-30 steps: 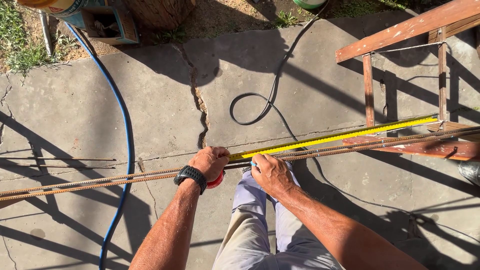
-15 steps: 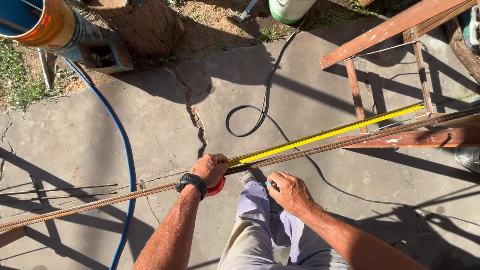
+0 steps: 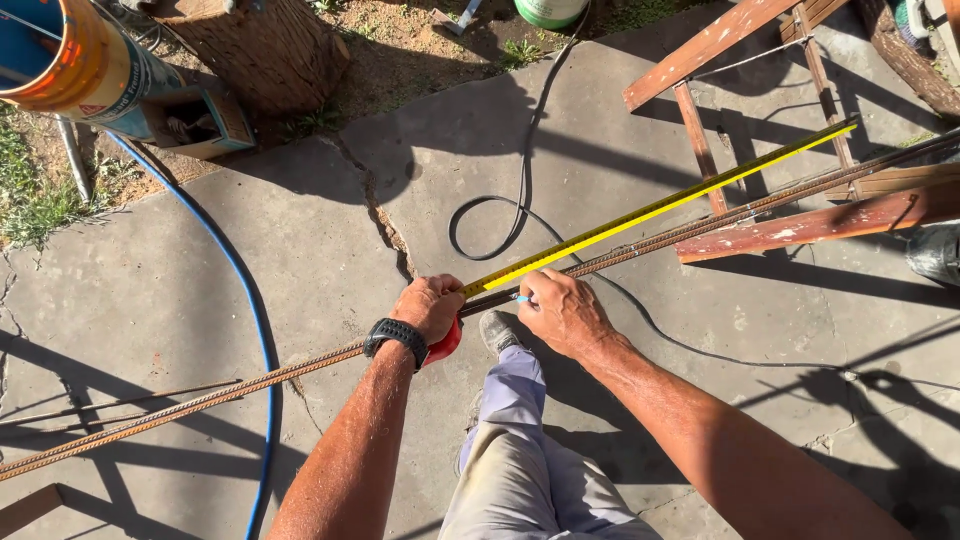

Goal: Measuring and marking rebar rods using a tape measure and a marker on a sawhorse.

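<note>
Rebar: lying across wooden trestle. Left hand is gripping red tape measure, yellow blade running alongside rebar for measuring. Right hand is pinching blue marker against rebar.

Obstacles, listed relative to the rebar: I see a yellow tape blade lying just above it, wooden trestle under its far end, black cable looped beyond, blue hose crossing beneath. Free room: bare concrete slab beyond the near stretch.
</note>
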